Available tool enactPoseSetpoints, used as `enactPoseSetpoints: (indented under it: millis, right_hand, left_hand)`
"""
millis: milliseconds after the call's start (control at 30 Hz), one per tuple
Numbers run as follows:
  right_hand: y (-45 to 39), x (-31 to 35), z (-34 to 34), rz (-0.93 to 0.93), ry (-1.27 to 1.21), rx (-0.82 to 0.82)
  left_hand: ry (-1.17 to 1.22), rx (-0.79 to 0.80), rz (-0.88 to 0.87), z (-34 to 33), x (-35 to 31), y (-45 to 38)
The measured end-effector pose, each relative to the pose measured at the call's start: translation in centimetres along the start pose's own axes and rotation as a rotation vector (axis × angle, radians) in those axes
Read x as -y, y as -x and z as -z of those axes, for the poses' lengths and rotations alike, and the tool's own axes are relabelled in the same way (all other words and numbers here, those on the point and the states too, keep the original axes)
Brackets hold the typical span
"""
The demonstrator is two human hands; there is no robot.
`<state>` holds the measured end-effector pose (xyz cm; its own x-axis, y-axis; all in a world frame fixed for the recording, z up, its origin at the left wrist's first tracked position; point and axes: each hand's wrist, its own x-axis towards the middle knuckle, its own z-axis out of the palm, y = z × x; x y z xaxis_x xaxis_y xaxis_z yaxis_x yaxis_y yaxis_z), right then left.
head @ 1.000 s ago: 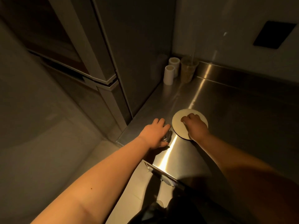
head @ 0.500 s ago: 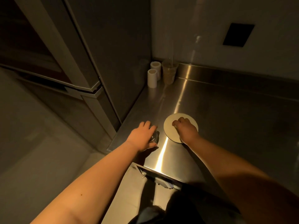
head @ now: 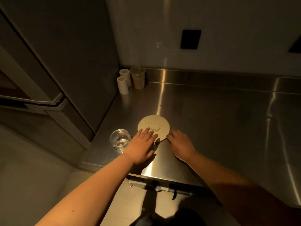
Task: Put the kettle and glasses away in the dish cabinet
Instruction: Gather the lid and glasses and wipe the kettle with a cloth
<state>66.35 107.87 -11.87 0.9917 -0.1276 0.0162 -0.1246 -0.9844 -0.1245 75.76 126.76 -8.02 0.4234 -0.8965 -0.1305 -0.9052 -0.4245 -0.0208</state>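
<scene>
Glass stands beside left hand, no readable writing.

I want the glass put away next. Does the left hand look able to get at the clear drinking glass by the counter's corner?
Probably yes. The clear drinking glass stands uncovered just left of the left hand, whose straight fingers lie on the round cream lid. Nothing stands between them.

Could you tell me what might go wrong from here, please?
1. The clear glass stands near the steel counter's left front edge, right beside the left hand; a sideways brush might tip it off.
2. The right hand only touches the pale round disc's rim, so it may slide on the steel.
</scene>
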Motion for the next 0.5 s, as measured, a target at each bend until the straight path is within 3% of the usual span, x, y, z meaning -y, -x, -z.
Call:
enactPoseSetpoints:
  millis: [133, 500]
  right_hand:
    - [5.7, -5.4, -0.5, -0.115, -0.007, 0.069]
    - [25.2, -24.0, 0.1, -0.393, -0.093, 0.164]
  left_hand:
    - [0.094, 0.111, -0.02, -1.4, -6.5, -1.9]
    - [0.179, 0.156, 0.149, -3.3, -27.1, -10.5]
